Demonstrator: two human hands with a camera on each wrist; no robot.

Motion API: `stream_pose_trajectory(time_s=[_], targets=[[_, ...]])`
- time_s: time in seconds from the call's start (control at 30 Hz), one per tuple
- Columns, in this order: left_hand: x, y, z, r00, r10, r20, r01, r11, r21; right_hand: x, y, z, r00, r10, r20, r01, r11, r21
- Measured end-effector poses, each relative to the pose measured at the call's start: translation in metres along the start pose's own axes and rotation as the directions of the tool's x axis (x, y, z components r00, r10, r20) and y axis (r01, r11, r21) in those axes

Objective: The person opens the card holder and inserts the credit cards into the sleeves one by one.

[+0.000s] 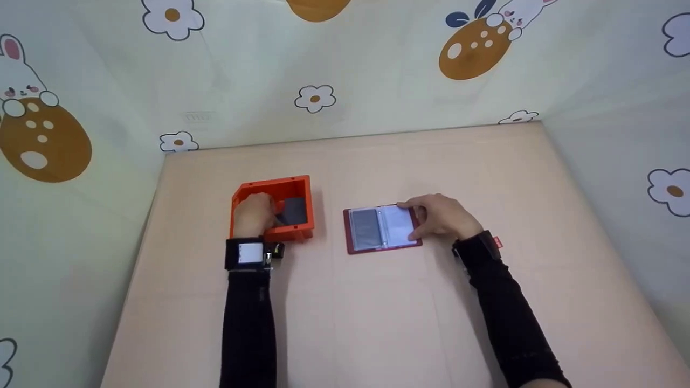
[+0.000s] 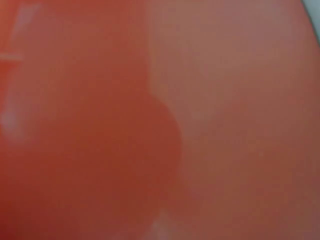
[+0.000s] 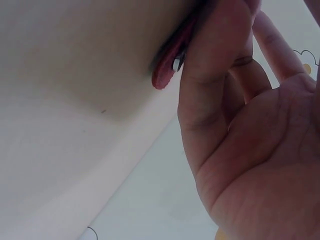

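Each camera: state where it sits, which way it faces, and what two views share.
Head: above, facing down at table, orange box, open card holder; both forearms, left hand, right hand.
Left wrist: pressed close, orange blur only.
Right wrist: under the palm, looking along fingers.
Shared: card holder's red edge, right hand.

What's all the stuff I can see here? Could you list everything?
Box: one, orange, open-topped, left of centre on the table.
Dark card: one, grey, inside the box.
Card album: one, dark red cover with clear sleeves, lying open right of the box.
Table: one, pale beige.
Backdrop: cream with bunnies, flowers.
Left hand: reaches into the box; grip unclear.
Right hand: fingers rest on the album's right page.
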State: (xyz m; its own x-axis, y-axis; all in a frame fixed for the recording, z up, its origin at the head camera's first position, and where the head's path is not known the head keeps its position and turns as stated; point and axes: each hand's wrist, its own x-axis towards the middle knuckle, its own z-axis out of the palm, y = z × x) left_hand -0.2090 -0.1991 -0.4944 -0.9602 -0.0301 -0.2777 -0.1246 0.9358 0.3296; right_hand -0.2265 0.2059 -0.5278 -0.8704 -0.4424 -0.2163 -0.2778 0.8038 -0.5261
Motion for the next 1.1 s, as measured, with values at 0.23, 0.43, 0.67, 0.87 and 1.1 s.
stream_pose_trajectory(time_s=[0.23, 0.43, 0.67, 0.87, 1.1], targets=[[0.000, -0.013, -0.004, 0.990, 0.126, 0.058, -0.113, 0.977, -0.180, 0.000, -0.001, -0.001, 1.000, -0.005, 0.003, 0.005, 1.000, 0.003], [0.004, -0.021, -0.007, 0.987, 0.158, 0.024, -0.152, 0.973, -0.171, 0.000, 0.000, -0.001, 1.000, -0.015, 0.005, 0.015, 1.000, 0.014], [0.007, -0.022, -0.007, 0.979, 0.183, 0.084, -0.155, 0.952, -0.264, -0.001, 0.000, -0.001, 1.000, -0.014, 0.005, 0.014, 1.000, 0.019], [0.008, -0.023, -0.008, 0.979, 0.181, 0.095, -0.150, 0.951, -0.270, 0.000, -0.001, -0.001, 1.000, -0.008, 0.007, 0.008, 1.000, 0.024], [0.006, -0.026, -0.012, 0.977, 0.163, 0.139, -0.109, 0.936, -0.335, 0.000, -0.001, -0.001, 1.000, 0.003, 0.011, -0.003, 1.000, 0.022]])
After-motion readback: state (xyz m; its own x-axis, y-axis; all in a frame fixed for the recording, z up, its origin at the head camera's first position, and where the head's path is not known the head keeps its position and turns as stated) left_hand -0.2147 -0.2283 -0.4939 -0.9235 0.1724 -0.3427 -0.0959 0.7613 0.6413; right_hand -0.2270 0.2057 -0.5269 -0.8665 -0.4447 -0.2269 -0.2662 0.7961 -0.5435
